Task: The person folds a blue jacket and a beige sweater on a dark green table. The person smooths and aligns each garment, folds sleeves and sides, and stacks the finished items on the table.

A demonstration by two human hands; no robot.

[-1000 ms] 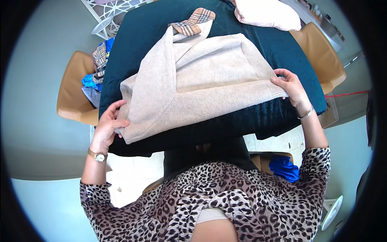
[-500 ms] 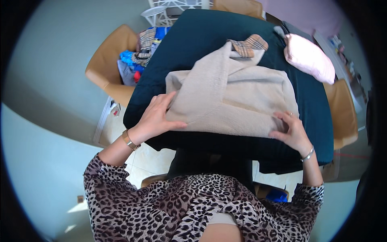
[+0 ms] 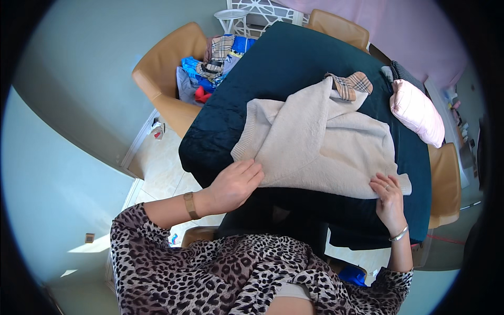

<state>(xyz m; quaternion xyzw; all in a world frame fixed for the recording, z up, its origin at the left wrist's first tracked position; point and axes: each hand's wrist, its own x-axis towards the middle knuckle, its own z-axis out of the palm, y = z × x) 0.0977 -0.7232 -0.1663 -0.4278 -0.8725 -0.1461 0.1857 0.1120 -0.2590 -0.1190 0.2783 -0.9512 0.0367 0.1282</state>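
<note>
Head view, surroundings: table draped in a dark teal cloth, filling the centre. Tan leather chairs stand around it: one at upper left carrying a heap of mixed clothes in blue, red and plaid; one at the far edge; one at the right, partly hidden under the cloth's hang. White lattice stand beyond the heaped chair. Folded pale pink garment on the table's far right, apart from the sweater. Plaid collar piece showing at the sweater's far edge, touching it. Pale tiled floor at lower left.

Head view, main item: cream knitted sweater, spread flat on the near half of the table, one ribbed cuff toward the left, folded over itself.

Head view, hands: left hand, palm down, fingers extended and close together, fingertips resting on the sweater's near left edge, grasping nothing; gold watch at the wrist. Right hand, fingers bent, pressing down on the sweater's near right corner by the ribbed hem; whether it pinches the fabric cannot be told; silver bangle at the wrist. Both forearms enter from below in leopard-print sleeves.
</note>
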